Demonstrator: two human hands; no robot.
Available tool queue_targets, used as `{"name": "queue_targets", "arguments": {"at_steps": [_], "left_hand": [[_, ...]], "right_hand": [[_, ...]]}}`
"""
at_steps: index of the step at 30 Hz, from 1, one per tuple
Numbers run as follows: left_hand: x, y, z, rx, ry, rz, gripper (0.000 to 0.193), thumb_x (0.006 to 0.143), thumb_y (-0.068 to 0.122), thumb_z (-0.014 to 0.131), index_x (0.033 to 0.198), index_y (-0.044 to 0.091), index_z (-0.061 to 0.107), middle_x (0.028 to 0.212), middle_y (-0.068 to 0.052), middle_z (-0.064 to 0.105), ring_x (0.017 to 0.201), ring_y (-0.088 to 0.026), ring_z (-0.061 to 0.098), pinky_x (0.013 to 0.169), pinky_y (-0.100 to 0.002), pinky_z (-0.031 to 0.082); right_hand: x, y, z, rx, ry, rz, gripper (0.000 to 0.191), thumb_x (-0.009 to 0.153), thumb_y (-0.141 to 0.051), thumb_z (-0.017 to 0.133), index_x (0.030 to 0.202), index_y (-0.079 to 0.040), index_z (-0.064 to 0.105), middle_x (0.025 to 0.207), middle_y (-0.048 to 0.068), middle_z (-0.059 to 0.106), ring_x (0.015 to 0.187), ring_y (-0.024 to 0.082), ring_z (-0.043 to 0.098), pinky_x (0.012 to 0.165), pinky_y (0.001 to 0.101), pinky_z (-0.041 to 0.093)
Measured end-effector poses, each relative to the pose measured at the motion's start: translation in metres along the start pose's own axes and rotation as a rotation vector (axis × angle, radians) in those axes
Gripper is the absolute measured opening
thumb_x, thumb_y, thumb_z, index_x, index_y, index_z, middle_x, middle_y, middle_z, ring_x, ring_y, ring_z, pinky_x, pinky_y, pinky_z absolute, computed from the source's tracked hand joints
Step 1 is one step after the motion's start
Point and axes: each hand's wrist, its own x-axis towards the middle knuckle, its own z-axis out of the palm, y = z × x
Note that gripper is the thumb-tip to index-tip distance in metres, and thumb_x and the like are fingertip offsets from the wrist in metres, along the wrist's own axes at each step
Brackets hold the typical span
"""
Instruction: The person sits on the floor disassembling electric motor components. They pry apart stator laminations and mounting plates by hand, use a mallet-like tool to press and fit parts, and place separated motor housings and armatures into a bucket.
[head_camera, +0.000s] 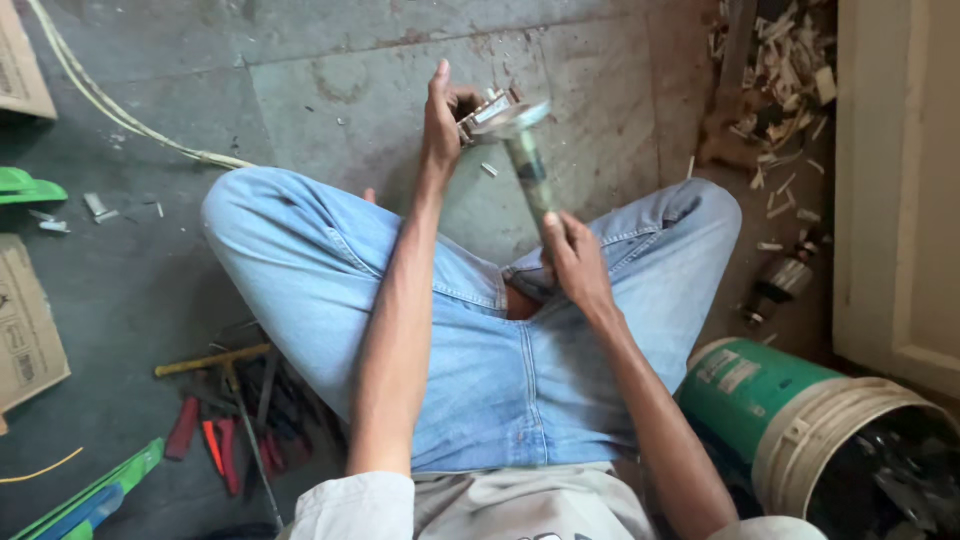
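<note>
I sit cross-legged on a stone floor in blue jeans. My left hand (442, 118) holds a small metal part (487, 109) out in front of my knees, fingers pinching it from the left. My right hand (575, 262) grips the lower end of a hammer's handle (530, 172). The hammer's metal head (515, 120) rests against or just over the small part, blurred by motion.
Hand tools with red and yellow handles (225, 420) lie by my left thigh. A green and white bucket (800, 430) of dark scrap lies tipped at right. Wood shavings (785, 70) pile at top right near a pale door (900, 180). Cardboard (25, 330) and a cable (110, 110) lie left.
</note>
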Motion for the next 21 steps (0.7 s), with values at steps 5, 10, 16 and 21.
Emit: {"name": "queue_targets", "arguments": {"at_steps": [5, 10, 16, 21], "left_hand": [[-0.003, 0.003, 0.001, 0.043, -0.027, -0.065, 0.089, 0.095, 0.078, 0.026, 0.067, 0.006, 0.069, 0.056, 0.002, 0.054, 0.048, -0.010, 0.045, 0.049, -0.027, 0.030], [-0.001, 0.002, 0.000, 0.077, -0.045, -0.028, 0.093, 0.094, 0.081, 0.021, 0.063, 0.006, 0.069, 0.054, 0.002, 0.055, 0.048, -0.008, 0.043, 0.048, -0.025, 0.030], [0.004, -0.005, 0.001, -0.068, 0.068, -0.014, 0.086, 0.096, 0.075, 0.031, 0.066, 0.003, 0.068, 0.061, -0.003, 0.061, 0.054, -0.013, 0.053, 0.055, -0.029, 0.039], [-0.003, -0.005, -0.001, 0.043, 0.091, -0.039, 0.089, 0.096, 0.077, 0.024, 0.060, 0.007, 0.064, 0.052, 0.000, 0.055, 0.045, -0.011, 0.046, 0.046, -0.028, 0.032]], "right_hand": [[-0.003, 0.000, -0.007, 0.061, 0.004, 0.019, 0.044, 0.107, -0.040, 0.049, 0.081, -0.005, 0.053, 0.057, 0.001, 0.053, 0.047, 0.010, 0.050, 0.045, 0.0297, 0.039], [-0.005, -0.006, -0.001, 0.061, -0.031, 0.063, 0.044, 0.107, -0.040, 0.046, 0.080, -0.007, 0.053, 0.057, 0.000, 0.053, 0.049, 0.009, 0.051, 0.047, 0.0294, 0.040], [-0.012, -0.005, -0.006, -0.106, -0.008, 0.134, 0.046, 0.106, -0.040, 0.053, 0.075, -0.005, 0.054, 0.056, 0.000, 0.051, 0.050, 0.010, 0.049, 0.045, 0.0316, 0.039], [-0.007, 0.000, 0.003, 0.092, 0.032, -0.066, 0.043, 0.107, -0.042, 0.047, 0.083, -0.007, 0.053, 0.059, -0.002, 0.051, 0.049, 0.009, 0.049, 0.046, 0.0300, 0.038]]}}
